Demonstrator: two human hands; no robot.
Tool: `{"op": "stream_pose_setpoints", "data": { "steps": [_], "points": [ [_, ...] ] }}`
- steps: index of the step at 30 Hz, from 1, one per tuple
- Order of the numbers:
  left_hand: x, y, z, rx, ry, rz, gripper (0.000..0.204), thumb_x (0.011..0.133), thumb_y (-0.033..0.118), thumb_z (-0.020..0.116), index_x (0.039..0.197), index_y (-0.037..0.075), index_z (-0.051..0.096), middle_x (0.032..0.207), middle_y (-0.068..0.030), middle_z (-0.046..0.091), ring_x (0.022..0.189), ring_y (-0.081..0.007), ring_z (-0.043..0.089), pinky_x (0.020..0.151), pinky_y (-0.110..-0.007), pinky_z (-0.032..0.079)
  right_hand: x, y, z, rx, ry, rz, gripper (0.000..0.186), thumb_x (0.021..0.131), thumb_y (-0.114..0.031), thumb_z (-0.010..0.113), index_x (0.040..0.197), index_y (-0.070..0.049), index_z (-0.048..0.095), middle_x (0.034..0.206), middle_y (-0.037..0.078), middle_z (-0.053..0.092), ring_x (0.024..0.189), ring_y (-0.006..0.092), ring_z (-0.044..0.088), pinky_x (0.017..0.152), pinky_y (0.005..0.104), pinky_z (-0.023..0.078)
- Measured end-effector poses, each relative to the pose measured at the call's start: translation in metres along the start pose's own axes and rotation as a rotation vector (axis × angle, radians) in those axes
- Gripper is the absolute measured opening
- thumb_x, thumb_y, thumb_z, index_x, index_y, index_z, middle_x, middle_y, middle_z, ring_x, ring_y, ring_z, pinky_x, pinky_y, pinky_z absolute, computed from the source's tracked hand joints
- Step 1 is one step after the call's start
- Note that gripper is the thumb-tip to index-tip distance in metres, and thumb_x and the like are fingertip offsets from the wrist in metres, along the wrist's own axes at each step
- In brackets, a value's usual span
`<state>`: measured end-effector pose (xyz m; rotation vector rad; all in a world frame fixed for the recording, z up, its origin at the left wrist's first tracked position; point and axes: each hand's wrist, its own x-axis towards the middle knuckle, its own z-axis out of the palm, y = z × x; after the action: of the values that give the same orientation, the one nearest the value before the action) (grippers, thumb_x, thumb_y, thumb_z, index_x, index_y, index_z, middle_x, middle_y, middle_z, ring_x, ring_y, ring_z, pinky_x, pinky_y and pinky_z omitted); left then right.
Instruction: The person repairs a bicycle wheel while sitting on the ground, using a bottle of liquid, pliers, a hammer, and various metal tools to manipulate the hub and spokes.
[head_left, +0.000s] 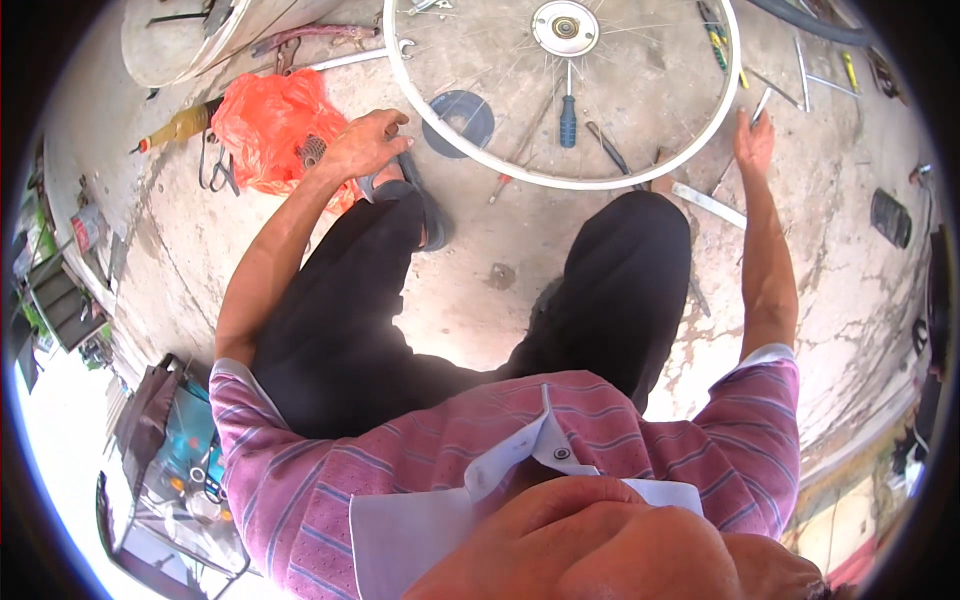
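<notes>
Bright silver metal forms the rim and spokes of the large bicycle wheel (565,28), which lies beyond and between the two grips, its near edge curving from one side toward the other. In the head view, the bare left hand (366,145) has its fingers loosely bent and spaced apart, a wide, relaxed grip with nothing in it, above a dark grey shoe (432,212). Just left of that hand sits a crumpled, translucent orange-red plastic bag (268,112); farther left is a tool with a yellow handle (178,130). Beyond the left grip lies a long silver spanner (350,61), and just to its right a flat, round black disc (452,122). Midway between the hands, a screwdriver with a ribbed blue handle (568,122) points away from the person. The bare right hand (754,145) has a narrow grip, fingertips close together at a slim silver rod (764,100); whether they clasp it or only pass over it, I cannot tell. Left of that grip, nearer the person, lies a flat, pale metal bar (710,204); well to its right rests a dark oblong object (890,218).
</notes>
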<state>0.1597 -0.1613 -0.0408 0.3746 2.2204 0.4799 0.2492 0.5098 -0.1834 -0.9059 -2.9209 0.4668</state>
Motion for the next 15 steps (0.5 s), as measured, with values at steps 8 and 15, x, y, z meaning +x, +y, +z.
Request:
{"op": "stream_pose_setpoints", "data": {
  "steps": [8,15],
  "points": [
    [-0.1,0.0,-0.019,0.109,0.162,-0.248,0.051,0.091,0.042,0.065,0.121,0.0,0.065,0.111,-0.0231,0.071,0.108,-0.0347,0.069,0.092,-0.043,0.053,-0.049,0.056,0.035,-0.016,0.412,-0.197,0.05,0.088,-0.031,0.065,0.134,-0.009,0.062,0.138,0.013,0.06,0.129,0.0334,0.053,0.109,0.0506,0.04],
    [-0.09,0.039,-0.04,0.227,0.102,-0.278,0.05,0.094,0.039,0.064,0.127,0.002,0.063,0.117,-0.0206,0.07,0.112,-0.0316,0.068,0.096,-0.042,0.053,-0.055,0.047,0.034,-0.056,0.417,-0.153,0.046,0.095,-0.028,0.058,0.138,-0.011,0.059,0.142,0.009,0.056,0.132,0.0312,0.05,0.11,0.0487,0.036]
  ]
}}
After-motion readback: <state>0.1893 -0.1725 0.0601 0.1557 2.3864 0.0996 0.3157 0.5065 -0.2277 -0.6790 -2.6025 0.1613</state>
